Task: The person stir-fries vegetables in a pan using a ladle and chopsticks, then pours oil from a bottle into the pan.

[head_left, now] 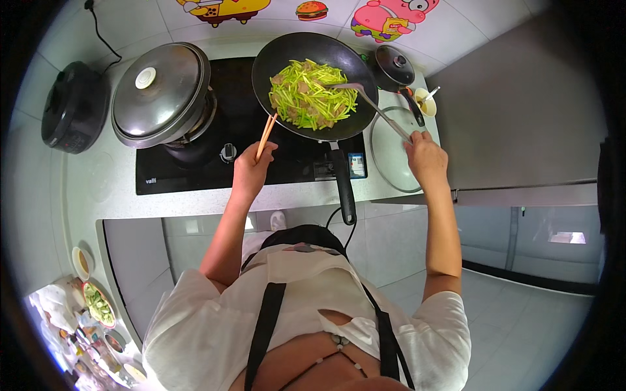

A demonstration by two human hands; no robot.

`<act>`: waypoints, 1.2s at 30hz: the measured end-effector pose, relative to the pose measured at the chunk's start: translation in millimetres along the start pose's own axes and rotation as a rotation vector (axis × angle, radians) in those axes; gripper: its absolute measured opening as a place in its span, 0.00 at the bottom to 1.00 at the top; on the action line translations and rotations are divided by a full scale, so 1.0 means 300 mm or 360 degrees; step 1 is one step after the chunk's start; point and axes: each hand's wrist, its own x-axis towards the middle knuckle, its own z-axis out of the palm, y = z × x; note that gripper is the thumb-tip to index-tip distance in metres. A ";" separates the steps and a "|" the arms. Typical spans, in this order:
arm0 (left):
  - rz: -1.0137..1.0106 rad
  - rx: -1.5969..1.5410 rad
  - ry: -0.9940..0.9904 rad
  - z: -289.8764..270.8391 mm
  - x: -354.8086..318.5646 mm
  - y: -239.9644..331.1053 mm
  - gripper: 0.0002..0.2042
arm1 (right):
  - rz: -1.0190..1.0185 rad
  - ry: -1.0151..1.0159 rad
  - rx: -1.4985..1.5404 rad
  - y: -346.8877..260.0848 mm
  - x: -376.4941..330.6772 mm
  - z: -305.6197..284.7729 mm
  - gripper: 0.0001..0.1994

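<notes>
Near the back edge of the counter (117,203), wok (326,47): sits over the right half of the black cooktop (195,174); points its long handle (343,186) past the counter's front edge, free of either hand.
Food (313,98): lies heaped inside the wok; combines thin green strips with brown pieces.
Right hand (427,159): closed narrowly around the outer end of the spatula (388,119), toward the counter's right end.
Spatula: crosses the wok's right rim; rests its blade in the food, partly hidden.
Left hand (253,166): closed in a narrow grip on the chopsticks (265,135), above the cooktop.
Chopsticks: tilt toward the wok's near left rim; cannot tell whether touching it.
Glass lid (391,155): lies off the wok, at the counter's right end, near the front edge.
Lidded pot (173,78): stands over the left burner, covered and untouched.
Small lidded pan (394,64): stands beside the wok, near the counter's back right corner.
Food, done: cut, placed in the wok and, judging by the even spread of brown among green, well mixed.
Food, left: not yet lifted out of the wok; cannot tell how far cooked.
</notes>
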 end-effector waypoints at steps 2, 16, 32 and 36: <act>-0.0030 0.0013 0.0024 0.011 -0.027 -0.006 0.08 | -0.0105 0.0169 -0.0068 0.038 0.000 -0.003 0.10; -0.0123 0.0110 0.0201 0.028 -0.011 -0.010 0.07 | -0.0217 0.0135 0.0490 0.192 0.301 0.229 0.13; -0.0134 0.0077 0.0352 0.086 -0.140 0.022 0.08 | -0.0282 -0.0111 0.0668 0.138 0.189 -0.132 0.14; -0.0229 0.0067 0.0446 0.118 -0.178 0.081 0.07 | -0.0366 0.0083 0.0186 0.168 0.308 -0.136 0.12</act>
